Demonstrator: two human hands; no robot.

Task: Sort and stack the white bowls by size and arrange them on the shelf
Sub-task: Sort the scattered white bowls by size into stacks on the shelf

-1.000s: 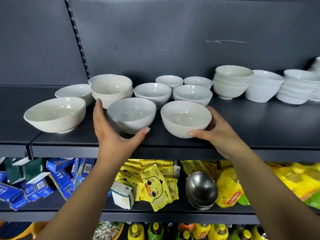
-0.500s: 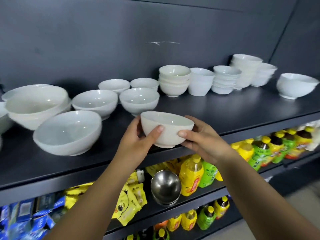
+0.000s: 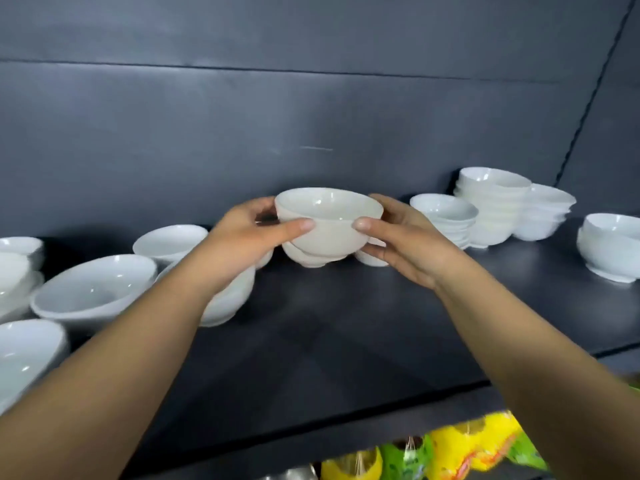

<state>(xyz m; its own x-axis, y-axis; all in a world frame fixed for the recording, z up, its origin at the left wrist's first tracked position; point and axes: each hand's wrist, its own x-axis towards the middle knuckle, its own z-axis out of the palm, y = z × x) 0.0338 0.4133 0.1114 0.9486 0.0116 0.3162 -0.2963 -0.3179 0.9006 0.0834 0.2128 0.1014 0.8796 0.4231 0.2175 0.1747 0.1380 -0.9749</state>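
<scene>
Both hands are clamped on one white bowl point(image 3: 329, 220) in the middle of the frame. The left hand point(image 3: 249, 237) presses its left side and the right hand point(image 3: 405, 237) presses its right side, thumbs in front on the wall just under the rim. The bowl sits on top of another bowl point(image 3: 306, 259), near the back of the dark shelf point(image 3: 346, 341). I cannot tell if it rests fully inside that one yet.

The bowl looks hard, smooth and shiny, so it may be slippery. It would likely chip or break if dropped or bumped. Holding it on two sides like this seems a safe way.

More loose bowls point(image 3: 93, 292) wait at the lower left of the frame. Neat stacks point(image 3: 495, 206) stand at the right, close to the right hand.
</scene>
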